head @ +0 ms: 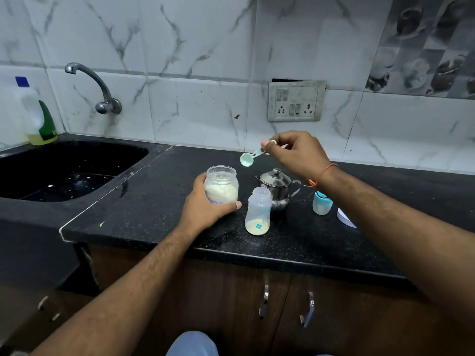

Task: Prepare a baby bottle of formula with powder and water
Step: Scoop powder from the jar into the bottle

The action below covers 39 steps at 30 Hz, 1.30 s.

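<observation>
Left hand (205, 209) wrapped around the open clear plastic jar of white formula powder (221, 185), jar standing upright on the black speckled stone tabletop (144, 201). Jar roughly half full, no lid on it.

Right hand (293, 152) raised above the tabletop, fingers pinched closed on the handle of a small pale-green plastic measuring scoop (247, 158). Scoop bowl points left and down, hanging in the air above and between jar and kettle; can't tell if any powder is in it.

Clear plastic baby bottle with a teal flower print (257, 212) stands upright just right of the jar, uncapped, with a shallow layer of pale yellowish powder at the bottom. Neither hand touches it.

Small lidded stainless steel kettle (279, 187) sits directly behind the bottle. Bottle's teal-ringed clear cap (322, 202) stands further right, partly behind the right forearm. Black sink (64, 170) at far left.
</observation>
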### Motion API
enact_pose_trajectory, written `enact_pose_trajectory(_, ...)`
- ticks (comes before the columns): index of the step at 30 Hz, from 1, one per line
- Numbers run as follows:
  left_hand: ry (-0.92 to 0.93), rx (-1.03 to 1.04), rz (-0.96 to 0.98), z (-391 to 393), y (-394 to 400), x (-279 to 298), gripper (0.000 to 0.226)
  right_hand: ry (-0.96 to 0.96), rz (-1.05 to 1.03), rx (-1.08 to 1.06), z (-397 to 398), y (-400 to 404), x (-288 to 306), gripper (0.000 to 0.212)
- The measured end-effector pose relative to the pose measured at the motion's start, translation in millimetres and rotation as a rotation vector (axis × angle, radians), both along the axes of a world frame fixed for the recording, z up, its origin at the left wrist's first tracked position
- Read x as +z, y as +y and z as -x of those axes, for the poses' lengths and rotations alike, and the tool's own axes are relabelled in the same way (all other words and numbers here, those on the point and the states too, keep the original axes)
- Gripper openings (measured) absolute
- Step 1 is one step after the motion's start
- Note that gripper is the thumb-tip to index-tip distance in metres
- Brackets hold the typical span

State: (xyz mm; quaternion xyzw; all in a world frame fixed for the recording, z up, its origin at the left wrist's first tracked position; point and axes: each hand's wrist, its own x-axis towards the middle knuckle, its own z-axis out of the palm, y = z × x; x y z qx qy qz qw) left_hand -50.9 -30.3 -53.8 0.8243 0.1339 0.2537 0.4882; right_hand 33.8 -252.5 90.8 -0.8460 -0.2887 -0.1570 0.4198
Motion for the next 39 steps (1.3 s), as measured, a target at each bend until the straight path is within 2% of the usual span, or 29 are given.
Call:
enact_pose_trajectory(2,-0.033,0.034,-0.001,-3.2,-0.5,-1.4,0.104,-0.130,0.118,0.021,1.9,15.1,-0.5,0.027)
enact_pose_trajectory(5,-0.112,0.043,-0.002,-0.5,0.6,-1.6,0.095,-0.291,0.281,0.098,2.1,30.5,-4.7,0.032)
enact_pose_trajectory(9,-0.206,-0.005,-0.026,7.0,-0.7,-0.7,0.094,-0.453,0.497,0.139,5.1,40.7,-9.7,0.034)
enact_pose_trajectory(13,-0.287,-0.023,-0.078,7.1,-1.7,-2.9,0.100,-0.597,0.610,0.133,8.4,43.8,-13.6,0.030)
enact_pose_trajectory(16,-0.351,-0.019,-0.095,6.0,-2.0,-4.4,0.100,-0.627,0.658,0.101,8.8,44.3,-15.1,0.030)
enact_pose_trajectory(21,-0.411,0.008,-0.097,5.4,-3.8,-4.5,0.100,-0.450,0.670,0.080,13.9,47.5,-16.3,0.028)
enact_pose_trajectory(27,-0.400,-0.008,-0.079,6.6,-4.0,-4.0,0.103,-0.184,0.597,0.096,15.0,52.7,-14.5,0.022)
enact_pose_trajectory(29,-0.387,-0.007,-0.063,6.7,-4.1,-3.5,0.104,-0.131,0.543,0.096,12.8,54.2,-14.7,0.018)
enact_pose_trajectory(33,-0.344,-0.003,-0.028,6.3,-3.7,-3.0,0.111,0.005,0.382,0.112,6.4,58.7,-15.9,0.033)
enact_pose_trajectory(39,-0.297,0.001,-0.014,7.3,-4.9,-1.1,0.117,0.184,0.173,0.108,-1.2,65.2,-18.8,0.024)
